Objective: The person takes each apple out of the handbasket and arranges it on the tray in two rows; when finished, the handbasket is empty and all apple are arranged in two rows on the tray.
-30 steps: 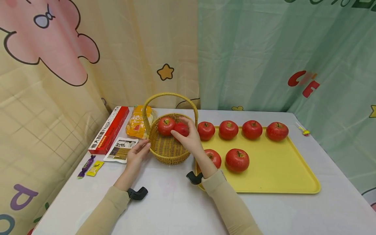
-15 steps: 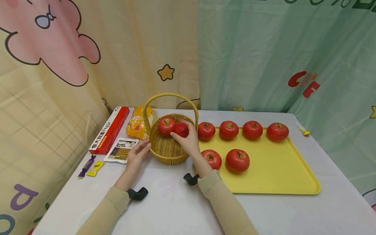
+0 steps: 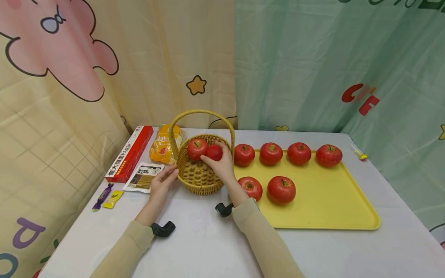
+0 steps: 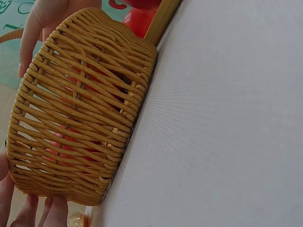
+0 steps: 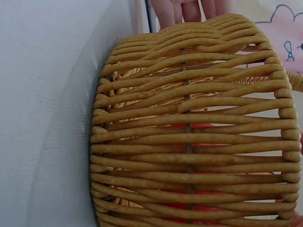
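Observation:
A woven basket (image 3: 201, 188) with a tall arched handle stands on the table, also large in both wrist views. One red apple (image 3: 197, 149) lies inside it at the back left. My right hand (image 3: 224, 164) reaches over the basket's right side and holds a second red apple (image 3: 214, 153) between thumb and fingers, close beside the first. What lies under the held apple is hidden. My left hand (image 3: 164, 183) rests with extended fingers against the basket's left side. In the left wrist view, fingertips (image 4: 57, 210) touch the woven wall.
A yellow tray (image 3: 330, 204) at the right bears several red apples (image 3: 281, 190). Left of the basket are a red pasta box (image 3: 130, 154), an orange bag (image 3: 163, 144), a white pouch (image 3: 143, 177) and two wrapped candies (image 3: 112, 199). A lollipop (image 3: 362, 156) lies far right.
My right hand and forearm have shifted slightly left, with the held apple moving a little toward the other apple. My left hand and the basket stay in place.

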Motion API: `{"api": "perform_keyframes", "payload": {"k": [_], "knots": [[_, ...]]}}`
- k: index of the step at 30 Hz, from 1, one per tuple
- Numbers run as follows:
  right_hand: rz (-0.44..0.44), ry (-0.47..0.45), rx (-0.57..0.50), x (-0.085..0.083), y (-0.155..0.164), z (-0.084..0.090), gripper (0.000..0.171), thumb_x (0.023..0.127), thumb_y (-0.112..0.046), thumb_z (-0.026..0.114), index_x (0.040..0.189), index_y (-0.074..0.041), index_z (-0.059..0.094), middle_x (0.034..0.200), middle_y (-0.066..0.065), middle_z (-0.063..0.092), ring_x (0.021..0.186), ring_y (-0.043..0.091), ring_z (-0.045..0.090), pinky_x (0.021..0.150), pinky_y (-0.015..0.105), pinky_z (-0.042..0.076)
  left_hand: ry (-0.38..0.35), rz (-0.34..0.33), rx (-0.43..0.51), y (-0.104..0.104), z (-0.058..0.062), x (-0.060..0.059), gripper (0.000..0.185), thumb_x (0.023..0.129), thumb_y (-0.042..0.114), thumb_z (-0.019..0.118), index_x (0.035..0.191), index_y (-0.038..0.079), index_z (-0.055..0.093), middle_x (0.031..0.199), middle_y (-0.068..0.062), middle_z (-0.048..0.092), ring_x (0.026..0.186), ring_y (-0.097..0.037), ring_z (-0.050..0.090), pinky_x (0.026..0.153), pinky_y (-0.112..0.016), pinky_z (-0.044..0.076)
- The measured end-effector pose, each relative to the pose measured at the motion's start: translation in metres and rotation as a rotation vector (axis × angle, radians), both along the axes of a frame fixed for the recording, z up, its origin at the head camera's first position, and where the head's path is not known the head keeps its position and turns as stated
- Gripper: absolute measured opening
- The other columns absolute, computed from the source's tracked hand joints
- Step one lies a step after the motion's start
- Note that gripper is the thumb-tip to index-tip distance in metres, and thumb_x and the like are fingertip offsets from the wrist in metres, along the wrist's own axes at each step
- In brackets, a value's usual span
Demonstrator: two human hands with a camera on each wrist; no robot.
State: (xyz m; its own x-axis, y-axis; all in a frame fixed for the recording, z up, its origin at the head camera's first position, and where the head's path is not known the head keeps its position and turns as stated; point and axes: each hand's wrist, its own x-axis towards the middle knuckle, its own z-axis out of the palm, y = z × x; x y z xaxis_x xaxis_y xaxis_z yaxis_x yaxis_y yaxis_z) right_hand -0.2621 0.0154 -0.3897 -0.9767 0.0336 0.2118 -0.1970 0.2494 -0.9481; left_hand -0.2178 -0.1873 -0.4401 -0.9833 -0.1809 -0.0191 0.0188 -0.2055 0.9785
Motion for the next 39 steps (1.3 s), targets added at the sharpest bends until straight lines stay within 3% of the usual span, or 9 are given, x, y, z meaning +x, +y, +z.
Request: {"api": "perform_keyframes", "payload": {"k": [8, 19, 30, 39], "knots": [[0.003, -0.056, 0.001, -0.0037, -0.0012, 0.0009, 0.075, 0.077, -0.028, 0.077, 0.139, -0.01, 0.038, 0.136, 0.009, 0.043, 0.123, 0.027, 0.043, 0.101, 0.044, 0.042, 0.001, -0.003, -0.007, 0.0001, -0.0005, 0.0001, 0.047, 0.09, 0.012, 0.064, 0.131, -0.005, 0.048, 0.143, -0.003, 0.04, 0.12, -0.013, 0.047, 0.092, -0.022, 0.048], [-0.011, -0.064, 0.177, -0.0029, -0.0036, -0.0008, 0.076, 0.075, -0.029, 0.078, 0.137, -0.011, 0.038, 0.136, 0.011, 0.042, 0.126, 0.029, 0.036, 0.1, 0.048, 0.041, -0.002, -0.002, 0.004, 0.0006, 0.0007, 0.0011, 0.046, 0.09, 0.012, 0.064, 0.13, -0.005, 0.049, 0.145, -0.002, 0.039, 0.121, -0.013, 0.046, 0.092, -0.022, 0.048], [0.045, 0.001, 0.269, -0.002, -0.0025, -0.0037, 0.068, 0.074, -0.027, 0.079, 0.131, -0.009, 0.047, 0.144, 0.012, 0.035, 0.133, 0.032, 0.021, 0.105, 0.051, 0.031, -0.013, 0.0, 0.01, -0.0002, -0.0001, 0.0005, 0.045, 0.09, 0.012, 0.064, 0.13, -0.004, 0.05, 0.144, -0.004, 0.039, 0.12, -0.012, 0.046, 0.093, -0.023, 0.047], [0.038, 0.014, 0.286, -0.0004, -0.0022, -0.0028, 0.062, 0.073, -0.021, 0.08, 0.127, -0.01, 0.051, 0.135, 0.011, 0.043, 0.13, 0.032, 0.025, 0.104, 0.051, 0.031, 0.065, 0.003, -0.003, -0.0006, -0.0028, 0.0018, 0.039, 0.084, 0.024, 0.072, 0.119, 0.008, 0.063, 0.143, -0.007, 0.041, 0.111, -0.006, 0.052, 0.086, -0.018, 0.05]]}}
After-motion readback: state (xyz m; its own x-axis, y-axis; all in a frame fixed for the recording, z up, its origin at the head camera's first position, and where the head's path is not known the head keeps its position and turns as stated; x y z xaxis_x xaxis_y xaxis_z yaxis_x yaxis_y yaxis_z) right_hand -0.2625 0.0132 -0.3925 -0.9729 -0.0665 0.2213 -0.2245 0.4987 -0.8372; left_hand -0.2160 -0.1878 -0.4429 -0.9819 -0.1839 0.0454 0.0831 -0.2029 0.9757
